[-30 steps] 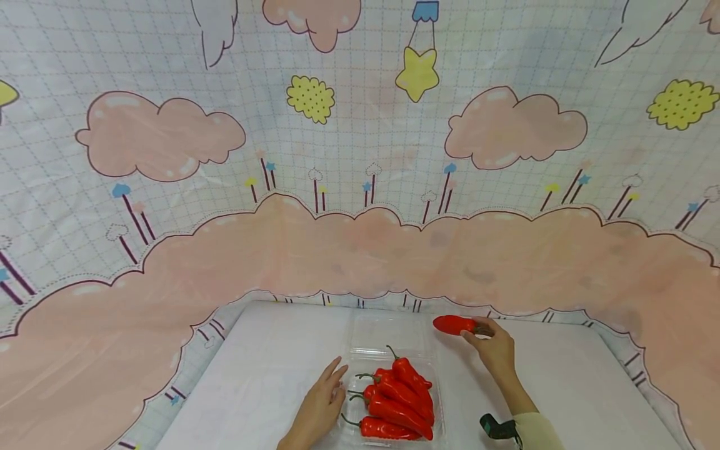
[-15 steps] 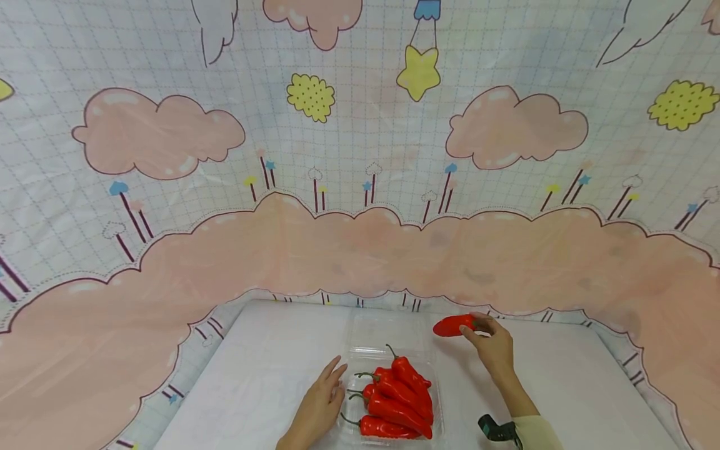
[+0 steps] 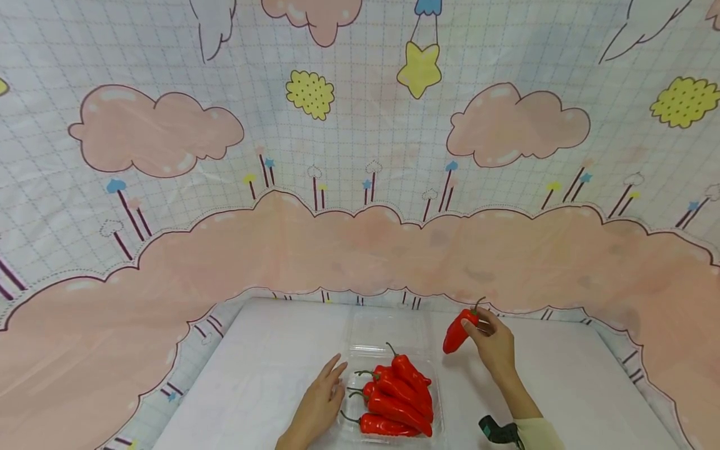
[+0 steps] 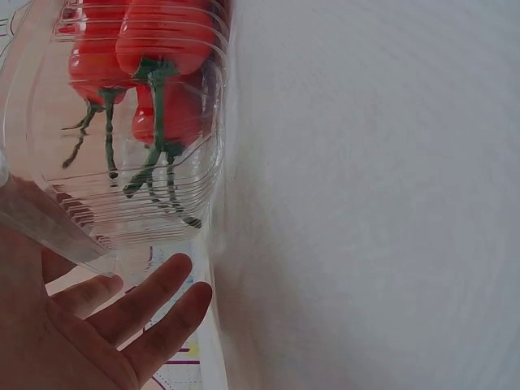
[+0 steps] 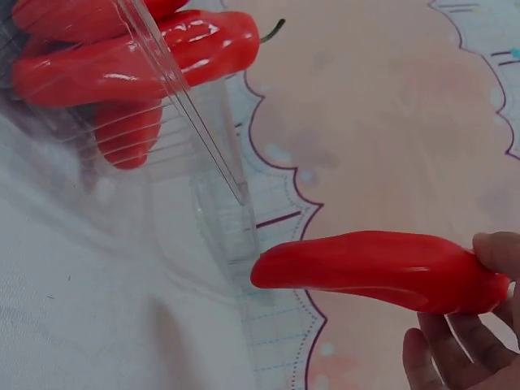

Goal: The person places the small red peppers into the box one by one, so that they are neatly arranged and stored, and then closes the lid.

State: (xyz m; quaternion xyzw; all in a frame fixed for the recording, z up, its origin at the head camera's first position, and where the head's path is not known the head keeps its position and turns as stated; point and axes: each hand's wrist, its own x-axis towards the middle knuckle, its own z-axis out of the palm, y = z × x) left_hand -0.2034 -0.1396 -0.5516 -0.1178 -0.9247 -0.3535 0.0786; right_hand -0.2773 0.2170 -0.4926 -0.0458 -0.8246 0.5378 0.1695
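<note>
My right hand (image 3: 495, 344) pinches a red chili pepper (image 3: 458, 332) near its stem end, up off the table and right of the box lid. In the right wrist view the held pepper (image 5: 374, 268) points left, thumb above and fingers below. A clear plastic box (image 3: 439, 400) stands in front of me with several red peppers (image 3: 399, 409) piled inside, most stems pointing left. Beside its left wall is my left hand (image 3: 317, 403), fingers spread and relaxed. The left wrist view shows those fingers (image 4: 154, 301) close to the box's wall (image 4: 162, 231); whether they touch it cannot be told.
The box's clear lid (image 3: 388, 331) lies folded back behind it on the white table (image 3: 270, 350). A patterned cloth (image 3: 349, 250) hangs behind the table. A dark green device (image 3: 497, 431) sits near my right wrist, by the sleeve (image 3: 537, 433).
My right hand has turned the held pepper from lying level to slanting, stem up and tip down. The left hand has hardly moved.
</note>
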